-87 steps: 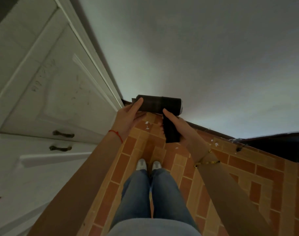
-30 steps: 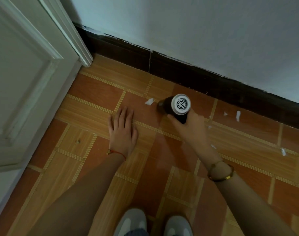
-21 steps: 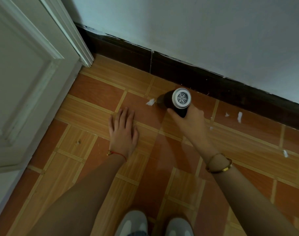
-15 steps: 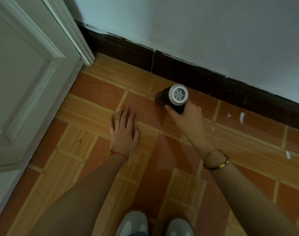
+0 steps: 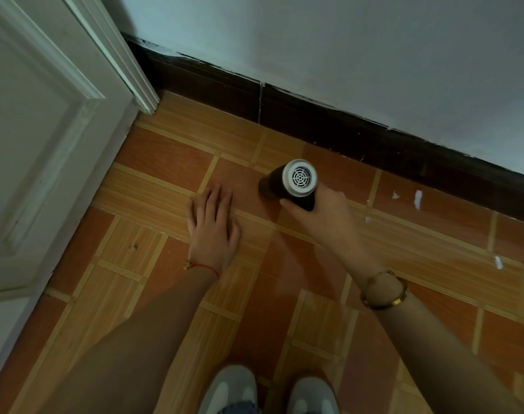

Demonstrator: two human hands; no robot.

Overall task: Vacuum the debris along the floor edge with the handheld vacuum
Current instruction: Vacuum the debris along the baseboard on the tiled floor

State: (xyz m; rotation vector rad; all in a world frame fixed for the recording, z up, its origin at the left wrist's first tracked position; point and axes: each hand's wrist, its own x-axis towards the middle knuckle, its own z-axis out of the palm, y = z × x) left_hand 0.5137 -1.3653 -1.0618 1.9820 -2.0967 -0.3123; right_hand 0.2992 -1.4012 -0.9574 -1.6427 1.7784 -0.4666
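Note:
My right hand (image 5: 320, 213) grips the handle of a black handheld vacuum (image 5: 287, 183). Its white vented rear cap faces me and its nozzle points down-left at the tiled floor. My left hand (image 5: 213, 228) lies flat on the floor, fingers apart, just left of the vacuum. Small white paper scraps (image 5: 417, 198) lie on the tiles to the right, near the dark baseboard (image 5: 329, 127). Another scrap (image 5: 498, 262) sits further right.
A white panelled door (image 5: 45, 144) and its frame stand at the left. A pale wall (image 5: 344, 49) rises above the baseboard. My two grey-white shoes (image 5: 266, 389) stand at the bottom edge. A small dark speck (image 5: 132, 247) marks a tile at the left.
I have crouched from standing to the floor. In the last second the vacuum nozzle passed over the white scrap beside my left hand, and that scrap is gone. My left hand stayed flat.

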